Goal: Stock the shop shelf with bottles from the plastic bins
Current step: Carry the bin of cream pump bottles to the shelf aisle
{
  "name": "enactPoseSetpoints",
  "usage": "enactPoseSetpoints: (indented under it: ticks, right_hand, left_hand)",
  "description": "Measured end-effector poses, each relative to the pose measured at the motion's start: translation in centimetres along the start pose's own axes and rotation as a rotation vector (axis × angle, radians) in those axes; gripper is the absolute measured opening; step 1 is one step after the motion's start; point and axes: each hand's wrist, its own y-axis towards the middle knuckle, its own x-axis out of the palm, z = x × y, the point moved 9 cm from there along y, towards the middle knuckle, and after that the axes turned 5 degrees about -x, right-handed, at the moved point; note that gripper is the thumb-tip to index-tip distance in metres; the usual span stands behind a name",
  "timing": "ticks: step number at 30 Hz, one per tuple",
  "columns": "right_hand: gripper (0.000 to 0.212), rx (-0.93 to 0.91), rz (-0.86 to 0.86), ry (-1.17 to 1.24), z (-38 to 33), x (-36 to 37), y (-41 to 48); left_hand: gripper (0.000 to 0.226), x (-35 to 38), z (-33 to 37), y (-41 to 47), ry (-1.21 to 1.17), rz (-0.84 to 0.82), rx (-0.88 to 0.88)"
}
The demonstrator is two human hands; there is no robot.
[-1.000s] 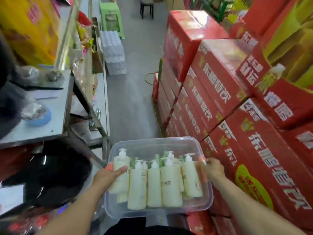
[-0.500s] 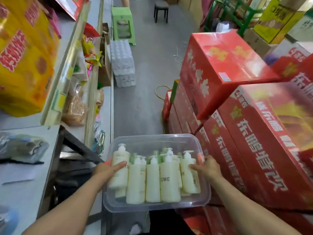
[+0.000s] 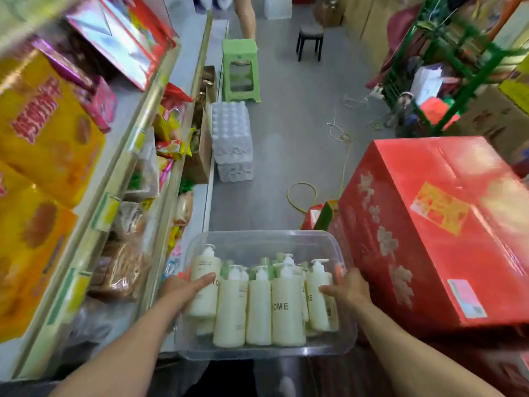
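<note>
I carry a clear plastic bin (image 3: 266,239) in front of me, low in the head view. Several cream pump bottles (image 3: 287,313) lie side by side in it, some with green bottles behind them. My left hand (image 3: 183,287) grips the bin's left rim, thumb over the edge and resting on the leftmost bottle. My right hand (image 3: 347,290) grips the right rim, thumb inside by the rightmost bottle. The fingers under the rim are hidden. The shop shelf (image 3: 143,133) runs along my left, packed with snack bags.
Stacked red cartons (image 3: 429,230) stand close on my right. Ahead in the grey aisle are a shrink-wrapped pack of water bottles (image 3: 233,141), a green plastic stool (image 3: 240,70), a dark stool (image 3: 310,41) and a yellow cable (image 3: 302,196). A person's leg (image 3: 247,15) shows at the far end.
The view has risen and moved forward along the aisle, past the grey counter to the snack shelf. Both hands keep the same grip on the bin.
</note>
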Motion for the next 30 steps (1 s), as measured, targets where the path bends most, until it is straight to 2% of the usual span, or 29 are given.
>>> enactPoseSetpoints:
  ticks: [4,8,11,13,17,18,19,22,23,27,30]
  right_hand:
    - [0.072,-0.017,0.015,-0.066,-6.7,-0.7,6.7]
    - [0.067,-0.014,0.027,-0.09,-12.6,-1.8,13.2]
    - [0.069,-0.004,0.033,-0.068,-16.5,-2.7,18.1]
    - [0.076,0.004,0.034,-0.082,-18.7,-3.2,22.5]
    - [0.082,0.023,-0.009,-0.051,-23.7,-3.8,31.0]
    - [0.083,0.034,-0.021,-0.05,-25.0,-4.0,32.9]
    - [0.082,0.037,-0.033,-0.058,-26.4,-4.2,34.7]
    - [0.08,0.021,-0.05,-0.081,-31.5,-5.5,40.0]
    - [0.078,0.012,-0.049,-0.096,-33.4,-6.1,41.8]
    - [0.069,-0.038,-0.056,-0.12,-41.8,-7.4,49.2]
    - [0.066,-0.068,-0.069,-0.166,-48.3,-7.2,55.0]
  left_hand:
    - [0.047,-1.5,6.9,6.1,-0.005,-0.008,0.025]
    - [0.082,-2.4,13.4,11.3,-0.028,-0.052,-0.001]
    - [0.064,-2.9,19.2,14.0,-0.081,-0.08,-0.011]
    - [0.068,-3.1,23.5,16.5,-0.084,-0.079,-0.04]
    - [0.121,-2.8,28.5,26.0,-0.087,-0.021,-0.022]
    - [0.129,-3.0,30.4,27.3,-0.091,-0.006,-0.026]
    - [0.125,-3.3,32.8,27.2,-0.093,0.004,-0.036]
    - [0.069,-3.4,39.0,28.1,-0.104,-0.003,-0.06]
    - [0.059,-3.5,40.5,29.1,-0.111,-0.004,-0.074]
    - [0.068,-4.6,46.3,34.4,-0.171,0.01,-0.086]
    - [0.091,-5.5,49.5,39.5,-0.232,-0.006,-0.138]
